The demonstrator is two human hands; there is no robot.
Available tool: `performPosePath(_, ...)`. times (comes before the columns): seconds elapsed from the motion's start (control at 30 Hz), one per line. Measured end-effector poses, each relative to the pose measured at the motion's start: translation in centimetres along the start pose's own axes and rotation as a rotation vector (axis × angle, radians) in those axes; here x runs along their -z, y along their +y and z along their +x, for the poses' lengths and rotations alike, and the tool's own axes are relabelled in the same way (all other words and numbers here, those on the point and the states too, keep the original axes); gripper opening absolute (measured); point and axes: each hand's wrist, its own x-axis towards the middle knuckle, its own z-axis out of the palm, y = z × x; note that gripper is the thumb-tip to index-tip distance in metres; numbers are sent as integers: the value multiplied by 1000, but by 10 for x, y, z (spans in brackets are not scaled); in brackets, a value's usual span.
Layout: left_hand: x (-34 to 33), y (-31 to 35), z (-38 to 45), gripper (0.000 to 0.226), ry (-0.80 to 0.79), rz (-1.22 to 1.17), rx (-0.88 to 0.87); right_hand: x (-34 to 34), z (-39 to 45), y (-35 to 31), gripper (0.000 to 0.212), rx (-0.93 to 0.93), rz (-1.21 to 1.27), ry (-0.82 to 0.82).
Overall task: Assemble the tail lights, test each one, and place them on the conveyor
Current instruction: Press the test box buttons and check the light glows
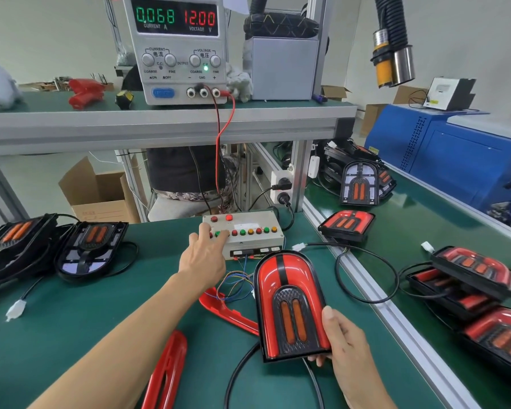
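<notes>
While the left hand (202,261) presses straight fingers on the beige button-studded test box (244,231), the glossy red arch-shaped plastic tail light (289,305), judged light, rigid and slippery, is gripped at its lower edge by the right hand (345,343) above the green tabletop (86,314).

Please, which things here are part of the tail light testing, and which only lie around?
Job: tail light in right hand; test box under left hand; power supply.

Idle: red tool; cardboard box; blue machine.
</notes>
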Motion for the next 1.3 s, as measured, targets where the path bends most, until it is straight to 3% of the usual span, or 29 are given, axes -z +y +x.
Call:
performPosePath(0.5, -4, 1, 0, 64, -12, -43, 35, 0, 0, -2, 61, 8, 39, -5)
performPosePath(1.03, 3, 6, 0, 70, -48, -8, 50, 0, 0, -3, 43, 8, 87, -4)
performPosePath(1.17, 9, 8, 3, 64, -43, 106, 50, 0, 0, -3, 44, 3, 77, -15)
performPosePath(1.3, 9, 19, 4, 48, 69, 223, 52, 0, 0, -3, 52, 10, 47, -15)
